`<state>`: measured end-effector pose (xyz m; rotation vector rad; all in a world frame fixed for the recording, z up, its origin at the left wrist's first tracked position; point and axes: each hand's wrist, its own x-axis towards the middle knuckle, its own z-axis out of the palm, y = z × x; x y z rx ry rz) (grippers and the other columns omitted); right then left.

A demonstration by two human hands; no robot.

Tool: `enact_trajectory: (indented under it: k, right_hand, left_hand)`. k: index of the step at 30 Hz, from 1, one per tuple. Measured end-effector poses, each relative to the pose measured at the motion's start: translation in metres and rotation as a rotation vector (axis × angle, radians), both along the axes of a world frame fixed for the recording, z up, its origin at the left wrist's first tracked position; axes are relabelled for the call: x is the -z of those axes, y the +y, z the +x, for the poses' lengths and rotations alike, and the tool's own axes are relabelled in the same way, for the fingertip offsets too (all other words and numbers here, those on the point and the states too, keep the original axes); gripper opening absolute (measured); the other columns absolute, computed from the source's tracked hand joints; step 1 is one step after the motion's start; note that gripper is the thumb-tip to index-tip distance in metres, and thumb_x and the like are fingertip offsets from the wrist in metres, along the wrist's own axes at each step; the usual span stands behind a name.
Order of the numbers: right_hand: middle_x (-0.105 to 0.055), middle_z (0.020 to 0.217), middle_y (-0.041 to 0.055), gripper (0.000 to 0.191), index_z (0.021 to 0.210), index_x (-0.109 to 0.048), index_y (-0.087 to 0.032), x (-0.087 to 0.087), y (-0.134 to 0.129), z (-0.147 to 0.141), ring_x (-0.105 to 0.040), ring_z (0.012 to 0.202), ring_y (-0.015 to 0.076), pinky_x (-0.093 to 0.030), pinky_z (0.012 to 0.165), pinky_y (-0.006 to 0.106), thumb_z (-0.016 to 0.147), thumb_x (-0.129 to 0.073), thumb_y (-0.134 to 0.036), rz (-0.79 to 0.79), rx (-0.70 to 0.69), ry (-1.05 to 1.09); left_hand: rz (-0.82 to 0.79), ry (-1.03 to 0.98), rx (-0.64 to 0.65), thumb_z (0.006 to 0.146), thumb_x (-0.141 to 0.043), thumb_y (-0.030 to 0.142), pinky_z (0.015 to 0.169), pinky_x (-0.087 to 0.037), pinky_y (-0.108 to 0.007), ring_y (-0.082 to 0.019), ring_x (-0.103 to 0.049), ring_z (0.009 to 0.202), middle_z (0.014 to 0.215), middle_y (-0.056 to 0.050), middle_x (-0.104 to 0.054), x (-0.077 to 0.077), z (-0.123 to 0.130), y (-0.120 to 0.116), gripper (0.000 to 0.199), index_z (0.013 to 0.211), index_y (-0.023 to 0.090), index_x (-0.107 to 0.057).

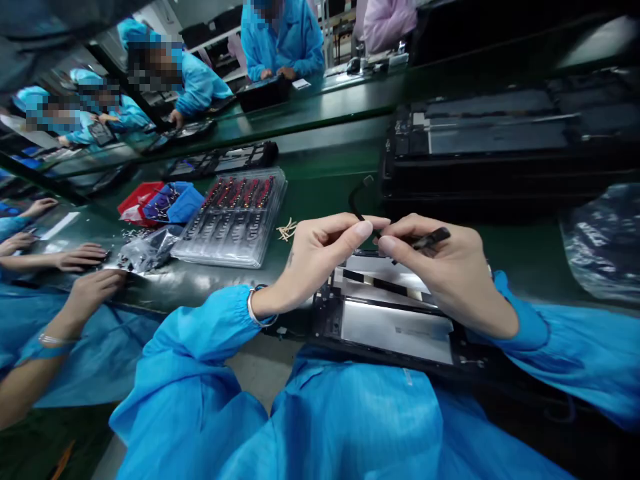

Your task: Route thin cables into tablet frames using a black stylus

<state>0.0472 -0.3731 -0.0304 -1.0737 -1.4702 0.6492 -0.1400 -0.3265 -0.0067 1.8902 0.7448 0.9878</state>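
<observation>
Above the bench, both hands pinch a thin black flex cable (356,200). One end of it curves up past the fingers to a small connector tip. My left hand (320,250) grips it between thumb and forefinger. Close beside, my right hand (430,267) has thumb and forefinger shut on the same cable, and a dark flat end sticks out over its fingers. The stretch between the fingertips is mostly hidden. Below the hands lies an open tablet-like device (397,327) with silver battery panels and a black-and-white strip, partly covered by my right hand.
Left of my hands stand a clear plastic tray (230,247) of small red and black parts, a blue bin (186,202), a red bin (135,203) and tan strips (287,231). A stack of dark devices (480,157) sits behind right. A co-worker's hands (95,293) are at far left.
</observation>
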Motion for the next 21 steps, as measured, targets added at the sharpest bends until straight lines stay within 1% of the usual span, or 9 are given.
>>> enact_trajectory:
  k: [2,4,7,10,13,15,17,19,21]
  right_hand:
    - [-0.066,0.074,-0.0002,0.021,0.08,-0.072,-0.024,-0.001,-0.003,0.006,-0.058,0.069,0.0161,-0.043,0.065,0.033,0.094,-0.075,-0.04,0.03,0.034,-0.035]
    - [-0.066,0.077,0.0002,0.022,0.081,-0.072,-0.025,-0.004,-0.008,0.016,-0.059,0.073,0.0175,-0.044,0.068,0.034,0.095,-0.073,-0.041,0.053,0.053,-0.129]
    - [-0.068,0.079,0.0006,0.02,0.082,-0.071,-0.026,-0.008,-0.016,0.04,-0.059,0.074,0.0195,-0.042,0.067,0.035,0.097,-0.07,-0.039,0.019,0.017,-0.363]
    - [-0.069,0.082,0.0008,0.016,0.083,-0.069,-0.026,-0.007,-0.022,0.065,-0.059,0.077,0.0208,-0.042,0.065,0.035,0.097,-0.068,-0.034,-0.085,-0.087,-0.549]
    - [-0.071,0.088,0.0015,0.012,0.087,-0.069,-0.025,-0.003,-0.024,0.084,-0.061,0.083,0.0199,-0.045,0.069,0.034,0.098,-0.063,-0.028,-0.198,-0.168,-0.652]
    - [-0.07,0.09,0.0019,0.012,0.089,-0.071,-0.024,-0.001,-0.023,0.094,-0.061,0.085,0.0186,-0.046,0.07,0.033,0.097,-0.062,-0.027,-0.281,-0.188,-0.683]
    - [-0.069,0.09,0.0027,0.015,0.088,-0.073,-0.024,0.001,-0.021,0.101,-0.062,0.083,0.0184,-0.045,0.069,0.033,0.096,-0.062,-0.032,-0.363,-0.18,-0.681]
    - [-0.068,0.089,0.0038,0.021,0.086,-0.074,-0.023,0.001,-0.018,0.106,-0.063,0.08,0.0193,-0.045,0.069,0.035,0.093,-0.062,-0.038,-0.449,-0.147,-0.676]
    - [-0.068,0.091,0.0053,0.027,0.086,-0.076,-0.023,0.002,-0.015,0.11,-0.064,0.076,0.0205,-0.045,0.069,0.037,0.09,-0.062,-0.045,-0.533,-0.108,-0.688]
  left_hand:
    - [0.036,0.079,0.029,0.105,-0.057,0.053,0.051,-0.037,-0.025,-0.01,-0.042,0.053,0.059,0.003,-0.054,0.004,-0.005,0.0,0.039,0.116,0.022,-0.079]
    - [0.087,0.2,0.062,0.108,-0.051,0.053,0.05,-0.036,-0.025,-0.01,-0.042,0.051,0.057,0.005,-0.052,0.007,-0.014,0.001,0.045,0.135,0.023,-0.071]
    - [0.169,0.356,0.08,0.108,-0.05,0.049,0.051,-0.037,-0.023,-0.009,-0.046,0.052,0.059,0.005,-0.055,0.009,-0.028,0.006,0.051,0.148,0.019,-0.061]
    - [0.211,0.43,0.079,0.109,-0.049,0.047,0.051,-0.037,-0.022,-0.008,-0.046,0.05,0.058,0.006,-0.055,0.011,-0.036,0.014,0.051,0.149,0.016,-0.059]
    - [0.223,0.474,0.119,0.11,-0.048,0.044,0.049,-0.035,-0.022,-0.008,-0.046,0.049,0.059,0.006,-0.057,0.014,-0.037,0.022,0.048,0.148,0.016,-0.06]
    - [0.245,0.516,0.171,0.11,-0.049,0.041,0.05,-0.036,-0.021,-0.007,-0.048,0.05,0.07,0.004,-0.068,0.017,-0.036,0.025,0.045,0.147,0.019,-0.061]
    - [0.279,0.537,0.229,0.11,-0.051,0.038,0.054,-0.04,-0.019,-0.006,-0.055,0.055,0.089,0.001,-0.076,0.021,-0.033,0.027,0.042,0.147,0.021,-0.06]
    - [0.316,0.516,0.286,0.11,-0.052,0.035,0.063,-0.047,-0.018,-0.007,-0.065,0.068,0.105,-0.001,-0.078,0.024,-0.03,0.03,0.039,0.144,0.02,-0.062]
    - [0.364,0.474,0.331,0.11,-0.053,0.032,0.074,-0.052,-0.019,-0.01,-0.071,0.084,0.11,-0.004,-0.078,0.028,-0.026,0.032,0.032,0.134,0.017,-0.068]
